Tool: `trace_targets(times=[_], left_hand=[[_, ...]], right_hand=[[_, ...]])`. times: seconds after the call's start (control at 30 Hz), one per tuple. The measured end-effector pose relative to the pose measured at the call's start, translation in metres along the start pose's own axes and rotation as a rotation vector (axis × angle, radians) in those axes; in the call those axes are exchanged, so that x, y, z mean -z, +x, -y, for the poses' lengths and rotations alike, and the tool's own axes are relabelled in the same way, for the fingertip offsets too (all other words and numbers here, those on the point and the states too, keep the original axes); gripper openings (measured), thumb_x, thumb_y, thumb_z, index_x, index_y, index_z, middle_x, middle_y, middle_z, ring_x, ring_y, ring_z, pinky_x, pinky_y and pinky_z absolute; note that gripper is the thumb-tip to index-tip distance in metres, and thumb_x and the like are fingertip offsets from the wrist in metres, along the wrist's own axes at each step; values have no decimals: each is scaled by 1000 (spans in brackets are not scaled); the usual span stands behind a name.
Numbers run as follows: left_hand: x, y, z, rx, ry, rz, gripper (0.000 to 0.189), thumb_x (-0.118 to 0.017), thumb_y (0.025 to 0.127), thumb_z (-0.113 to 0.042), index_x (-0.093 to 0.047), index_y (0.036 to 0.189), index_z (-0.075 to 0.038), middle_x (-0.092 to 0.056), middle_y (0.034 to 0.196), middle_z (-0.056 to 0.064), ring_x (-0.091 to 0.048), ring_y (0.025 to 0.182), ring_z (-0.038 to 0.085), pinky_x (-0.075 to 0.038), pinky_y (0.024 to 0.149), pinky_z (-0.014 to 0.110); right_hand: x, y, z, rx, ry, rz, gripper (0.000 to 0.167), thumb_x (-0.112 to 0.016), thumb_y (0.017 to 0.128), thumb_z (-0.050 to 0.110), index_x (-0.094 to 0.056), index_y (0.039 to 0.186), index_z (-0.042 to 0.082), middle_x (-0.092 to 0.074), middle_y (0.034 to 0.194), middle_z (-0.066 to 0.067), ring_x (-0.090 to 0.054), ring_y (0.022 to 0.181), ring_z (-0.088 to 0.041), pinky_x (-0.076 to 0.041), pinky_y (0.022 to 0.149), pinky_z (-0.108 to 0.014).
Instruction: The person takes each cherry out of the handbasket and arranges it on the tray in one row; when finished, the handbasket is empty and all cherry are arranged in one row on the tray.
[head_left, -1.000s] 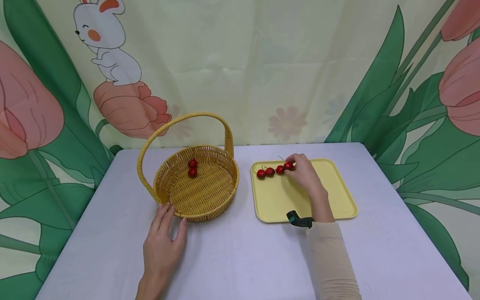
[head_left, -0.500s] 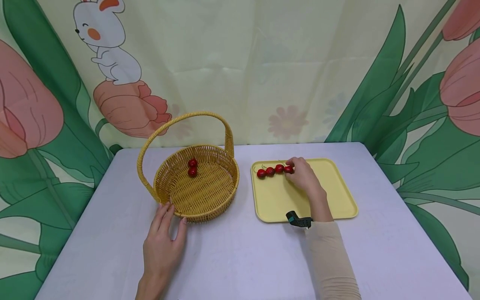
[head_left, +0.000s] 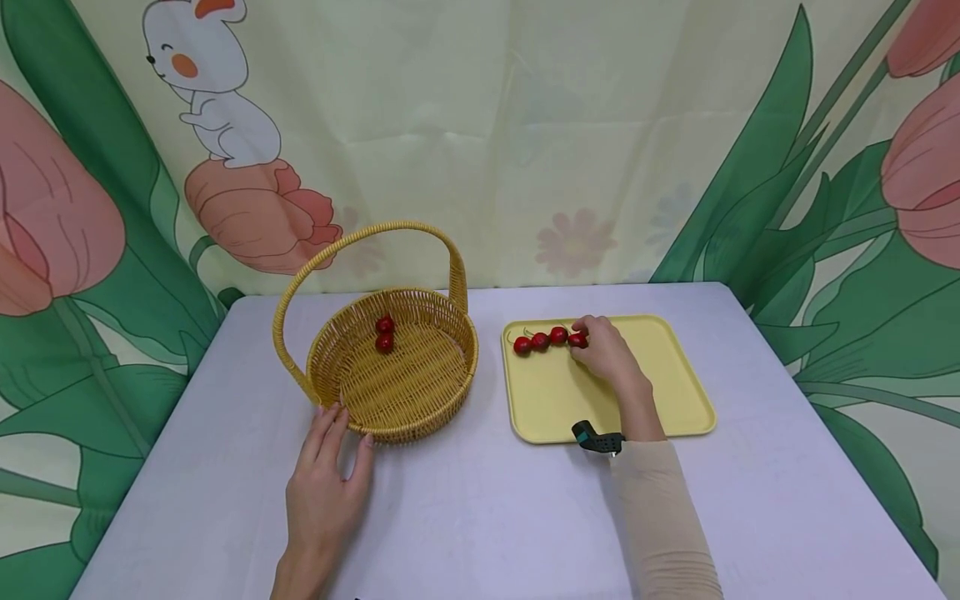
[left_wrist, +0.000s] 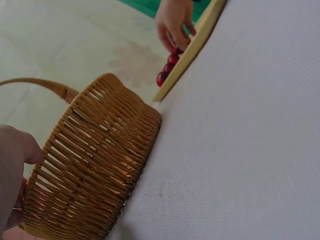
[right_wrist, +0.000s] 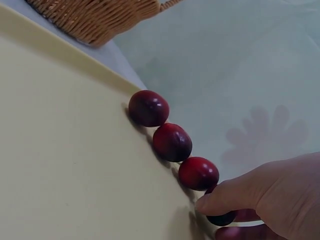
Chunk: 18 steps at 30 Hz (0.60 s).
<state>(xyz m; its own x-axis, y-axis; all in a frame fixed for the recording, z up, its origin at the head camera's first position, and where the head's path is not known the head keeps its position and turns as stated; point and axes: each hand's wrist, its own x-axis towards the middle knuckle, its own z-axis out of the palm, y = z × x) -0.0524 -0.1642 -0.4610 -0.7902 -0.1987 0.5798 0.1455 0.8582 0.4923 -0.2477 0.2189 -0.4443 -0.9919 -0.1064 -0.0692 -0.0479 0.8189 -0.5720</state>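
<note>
On the yellow tray (head_left: 637, 408), my right hand (head_left: 606, 357) pinches a cherry (head_left: 577, 340) at the right end of a row. Beside it, several more red cherries (head_left: 540, 342) lie along the tray's far edge, some with thin stems showing. In the right wrist view the thumb lies over the pinched cherry (right_wrist: 222, 218) and partly covers it. My left hand (head_left: 324, 492) rests against the near left rim of a round wicker basket (head_left: 408, 433), fingers extended. Two cherries (head_left: 385, 333) sit inside the basket near its far left wall.
The basket's tall arched handle (head_left: 367, 237) rises over its left and back. Basket and tray stand apart on a white tabletop (head_left: 480, 508). A printed curtain (head_left: 450, 150) with tulips and a rabbit hangs behind the table.
My right hand has lowered slightly with the pinched cherry at the end of the row, and the cherry beside it has shifted slightly away. My left hand and the basket look still.
</note>
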Motion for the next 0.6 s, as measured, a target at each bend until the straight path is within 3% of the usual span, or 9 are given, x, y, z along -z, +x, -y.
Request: trace_targets(times=[0.6], left_hand=[[0,0,0,-27,-32,-18,47,-77,84,-13,-65,127,5,-63,134,16,-54,134,39,-50,95,55]], right_hand=[[1,0,0,-13,-17,18,45,-64,95,11,-52,135,-4,-51,134,-27,-51,118,-39,-47,105,-55]])
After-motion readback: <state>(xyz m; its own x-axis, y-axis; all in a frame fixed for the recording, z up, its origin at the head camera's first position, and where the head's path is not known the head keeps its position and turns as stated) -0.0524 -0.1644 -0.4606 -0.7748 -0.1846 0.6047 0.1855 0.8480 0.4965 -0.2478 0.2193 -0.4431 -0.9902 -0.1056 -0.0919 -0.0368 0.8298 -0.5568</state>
